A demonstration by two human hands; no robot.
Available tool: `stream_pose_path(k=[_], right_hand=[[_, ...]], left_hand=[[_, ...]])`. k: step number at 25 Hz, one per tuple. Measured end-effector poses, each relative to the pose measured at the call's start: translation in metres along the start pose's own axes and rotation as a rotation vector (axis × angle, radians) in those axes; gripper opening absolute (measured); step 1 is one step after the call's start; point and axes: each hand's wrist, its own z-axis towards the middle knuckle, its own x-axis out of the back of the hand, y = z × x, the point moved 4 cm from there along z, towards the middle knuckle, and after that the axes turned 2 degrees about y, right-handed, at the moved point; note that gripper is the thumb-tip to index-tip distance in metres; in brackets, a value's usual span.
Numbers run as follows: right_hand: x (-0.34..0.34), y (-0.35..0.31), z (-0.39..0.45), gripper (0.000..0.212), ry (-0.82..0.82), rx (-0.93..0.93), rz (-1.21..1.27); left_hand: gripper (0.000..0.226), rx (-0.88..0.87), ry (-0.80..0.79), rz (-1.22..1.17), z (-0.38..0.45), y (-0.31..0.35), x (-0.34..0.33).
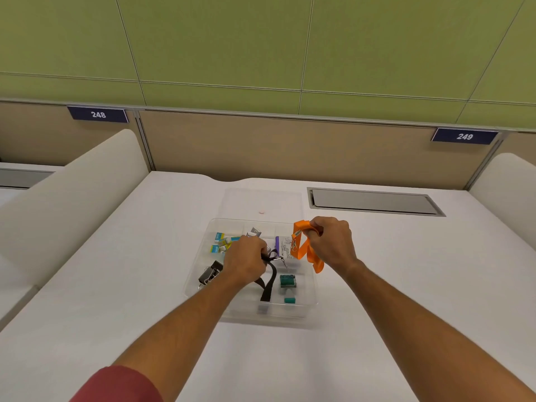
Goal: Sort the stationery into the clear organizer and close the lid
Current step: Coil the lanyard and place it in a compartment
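Observation:
A clear organizer (pixel 307 307) lies on the white desk, its lid (pixel 261 200) open and flat behind it. My left hand (pixel 246 259) grips a black lanyard (pixel 266 285) above the tray's middle; the strap hangs down into it. My right hand (pixel 330 242) holds an orange lanyard (pixel 306 248) over the tray's right edge, its metal clip dangling. Inside the tray lie small blue and yellow boxes (pixel 222 242), black binder clips (pixel 211 274), a green box (pixel 287 281) and a purple-and-white packet (pixel 282 246).
A grey cable hatch (pixel 374 201) is set into the desk at the back right. White curved dividers (pixel 75 192) flank the desk on both sides. A beige partition with number plates 248 and 249 stands behind.

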Motion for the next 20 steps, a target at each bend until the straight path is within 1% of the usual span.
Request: stream_pose_path(k=[2,4,11,13,17,20], right_hand=[[-0.003,-0.003,-0.001,0.026,-0.013,-0.001,-0.010],[-0.006,-0.007,-0.002,0.027,-0.035,-0.002,-0.022],[-0.021,-0.031,-0.005,0.028,-0.099,0.009,-0.016],[-0.028,-0.038,-0.005,0.030,-0.124,-0.001,-0.019],[-0.043,-0.055,-0.007,0.029,-0.162,0.036,-0.031],[-0.053,-0.065,-0.011,0.027,-0.190,0.071,-0.042]], left_hand=[[0.014,0.026,-0.015,-0.070,-0.002,-0.005,-0.012],[0.017,0.047,-0.033,-0.082,-0.004,-0.011,-0.023],[0.029,0.014,-0.192,0.045,-0.007,-0.024,-0.040],[0.035,-0.008,-0.153,0.091,-0.007,-0.028,-0.033],[0.048,-0.035,0.036,0.136,-0.009,-0.048,-0.015],[0.049,-0.009,0.099,0.148,-0.010,-0.068,-0.007]])
